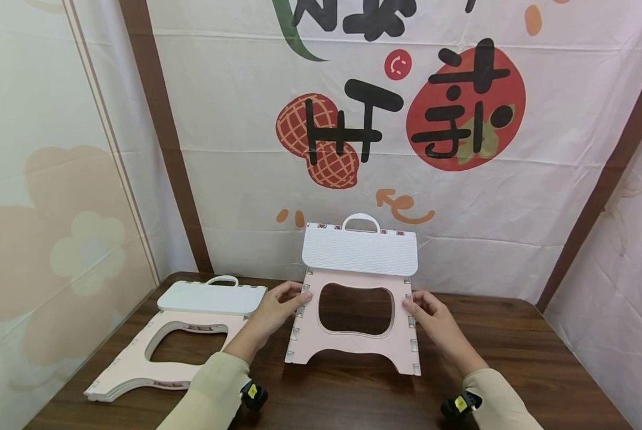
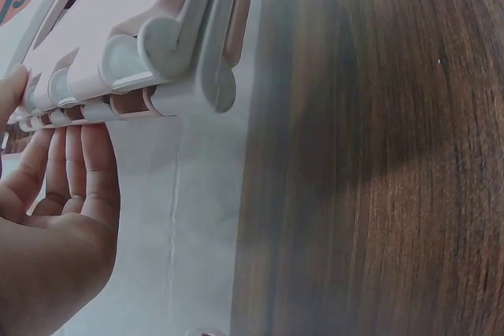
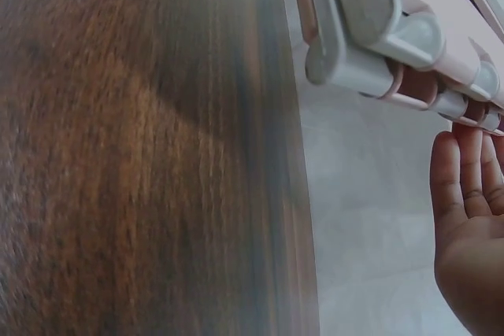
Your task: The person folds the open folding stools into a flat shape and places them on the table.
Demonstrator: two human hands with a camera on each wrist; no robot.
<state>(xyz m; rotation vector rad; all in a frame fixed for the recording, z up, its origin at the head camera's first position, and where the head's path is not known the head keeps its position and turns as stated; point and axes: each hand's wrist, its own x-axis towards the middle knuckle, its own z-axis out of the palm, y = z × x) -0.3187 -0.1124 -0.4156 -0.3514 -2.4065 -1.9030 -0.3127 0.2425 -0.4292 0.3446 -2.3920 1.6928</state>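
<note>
A pink and white folding stool [image 1: 358, 343], folded flat, is held upright between both hands near the back of the table. Its white top panel [image 1: 359, 249] with a loop handle faces forward. My left hand [image 1: 269, 316] grips the stool's left edge, thumb on the front and fingers behind. On the opposite edge, my right hand [image 1: 441, 325] holds it the same way. In the left wrist view the stool's hinged side [image 2: 130, 64] shows above the table, with the fingers under it. The right wrist view shows the matching hinged edge [image 3: 394, 45] over the table.
A second folded stool [image 1: 132, 352] of the same kind lies on the left of the brown wooden table [image 1: 492, 382], beside the left forearm. A printed white cloth [image 1: 235, 149] hangs right behind the table, with cloth walls on both sides.
</note>
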